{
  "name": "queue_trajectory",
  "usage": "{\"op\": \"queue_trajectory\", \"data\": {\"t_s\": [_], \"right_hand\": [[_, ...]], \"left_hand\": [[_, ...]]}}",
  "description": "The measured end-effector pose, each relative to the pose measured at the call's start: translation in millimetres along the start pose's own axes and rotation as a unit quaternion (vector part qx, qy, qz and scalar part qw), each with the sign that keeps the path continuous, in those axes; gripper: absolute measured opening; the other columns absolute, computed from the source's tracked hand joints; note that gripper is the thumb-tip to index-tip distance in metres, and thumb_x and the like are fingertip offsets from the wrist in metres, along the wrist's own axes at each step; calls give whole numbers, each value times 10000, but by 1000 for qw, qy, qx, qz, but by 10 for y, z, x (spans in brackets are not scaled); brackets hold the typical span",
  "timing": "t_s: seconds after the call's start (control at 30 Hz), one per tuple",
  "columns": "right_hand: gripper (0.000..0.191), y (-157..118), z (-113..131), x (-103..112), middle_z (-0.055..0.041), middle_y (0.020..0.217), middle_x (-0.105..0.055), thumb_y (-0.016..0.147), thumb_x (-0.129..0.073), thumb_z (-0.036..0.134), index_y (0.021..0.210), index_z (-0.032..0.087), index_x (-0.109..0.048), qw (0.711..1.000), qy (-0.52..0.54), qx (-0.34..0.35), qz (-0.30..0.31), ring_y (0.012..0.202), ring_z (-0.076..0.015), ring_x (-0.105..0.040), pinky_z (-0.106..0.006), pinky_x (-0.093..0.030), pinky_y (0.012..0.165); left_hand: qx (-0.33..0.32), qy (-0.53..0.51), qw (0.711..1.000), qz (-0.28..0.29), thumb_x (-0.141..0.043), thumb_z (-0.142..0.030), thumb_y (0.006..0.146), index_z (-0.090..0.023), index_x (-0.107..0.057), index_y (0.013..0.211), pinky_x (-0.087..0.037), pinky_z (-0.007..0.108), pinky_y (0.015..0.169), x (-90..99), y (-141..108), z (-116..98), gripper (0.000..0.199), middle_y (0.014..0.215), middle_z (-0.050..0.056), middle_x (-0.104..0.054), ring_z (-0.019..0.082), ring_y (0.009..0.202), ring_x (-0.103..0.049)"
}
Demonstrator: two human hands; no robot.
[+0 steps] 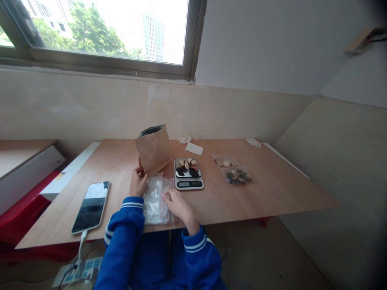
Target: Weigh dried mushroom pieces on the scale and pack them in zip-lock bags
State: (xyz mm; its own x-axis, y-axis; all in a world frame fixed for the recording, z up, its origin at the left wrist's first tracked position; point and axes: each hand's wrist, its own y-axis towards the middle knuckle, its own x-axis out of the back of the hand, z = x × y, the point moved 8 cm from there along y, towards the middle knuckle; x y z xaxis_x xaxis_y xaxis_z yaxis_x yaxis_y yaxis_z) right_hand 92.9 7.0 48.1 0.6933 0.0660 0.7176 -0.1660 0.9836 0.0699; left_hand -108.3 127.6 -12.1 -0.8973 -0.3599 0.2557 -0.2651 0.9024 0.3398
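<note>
While clear bags lie flat, the right grip overlaps their right side.

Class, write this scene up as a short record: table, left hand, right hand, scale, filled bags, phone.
Table: brown, wood-look
Left hand: at the paper bag, near its bottom
Right hand: at the clear plastic bags; grip unclear
Scale: bears pale and dark pieces
Filled bags: two, right of scale
Phone: left side, cable attached
</note>
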Motion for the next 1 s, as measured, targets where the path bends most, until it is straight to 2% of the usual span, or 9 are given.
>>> {"op": "queue_trajectory", "data": {"t_s": [0.13,0.23,0.37,0.43,0.5,0.6,0.8,0.93,1.0], "right_hand": [[148,8,-3,-231,-125,978,-684,861,-643,294,901,154,-669,997,-32,-44,-55,940,-251,-657,-317,-494,812],[28,27,-56,-342,-109,972,-668,821,-654,190,844,177,-648,995,-33,-55,-70,947,-252,-653,-331,-503,824],[74,53,-61,-225,-66,889,-642,822,-607,131,792,198,-617,993,42,-43,-100,839,-213,-643,-324,-513,795],[56,49,2,-2,-51,882,-627,857,-582,173,813,202,-604,983,101,-22,-149,813,-192,-627,-312,-513,788],[74,26,115,242,-48,906,-620,896,-550,227,845,206,-600,969,154,21,-190,843,-181,-616,-301,-507,810],[185,-33,294,494,-60,960,-631,961,-455,282,901,206,-613,952,209,97,-202,926,-174,-614,-287,-495,858],[394,-84,249,609,-82,1097,-676,1015,-330,362,937,201,-680,938,266,127,-180,1061,-179,-619,-307,-456,970],[447,-47,-111,744,-101,1092,-706,994,-367,461,946,193,-722,924,293,66,-236,1074,-221,-631,-367,-457,983],[452,5,-305,782,-107,1070,-723,969,-406,502,988,186,-727,912,341,38,-226,1034,-237,-655,-379,-493,932]], "left_hand": [[-60,46,991,-112,-601,-402,795,-160,-531,1116,-425,474,1009,279,-167,-310,408,1126,134,-590,272,1104,-576],[-67,78,981,-164,-528,-366,846,-173,-564,1033,-486,424,873,397,-408,-579,271,1007,97,-604,236,918,-598],[-58,103,988,-97,-483,-377,877,-215,-584,875,-467,352,679,285,-643,-929,192,826,44,-602,195,684,-547],[-53,87,994,-47,-470,-433,891,-231,-573,828,-444,334,638,196,-693,-1084,235,742,18,-588,183,617,-523],[-55,57,996,50,-467,-494,887,-243,-560,763,-426,321,611,17,-718,-1218,295,686,7,-575,184,604,-525],[-30,-21,991,129,-481,-549,872,-249,-521,738,-431,313,611,-195,-759,-1323,331,682,2,-561,186,633,-539],[-14,-97,986,133,-461,-545,895,-233,-464,709,-416,283,601,-412,-835,-1394,363,640,-18,-490,159,611,-499],[14,-82,995,60,-386,-517,931,-212,-477,709,-385,257,570,-282,-779,-1405,387,577,-36,-463,139,565,-476],[31,-71,996,40,-377,-499,930,-206,-490,702,-371,251,560,-228,-721,-1399,389,543,-42,-450,135,544,-467]]}}
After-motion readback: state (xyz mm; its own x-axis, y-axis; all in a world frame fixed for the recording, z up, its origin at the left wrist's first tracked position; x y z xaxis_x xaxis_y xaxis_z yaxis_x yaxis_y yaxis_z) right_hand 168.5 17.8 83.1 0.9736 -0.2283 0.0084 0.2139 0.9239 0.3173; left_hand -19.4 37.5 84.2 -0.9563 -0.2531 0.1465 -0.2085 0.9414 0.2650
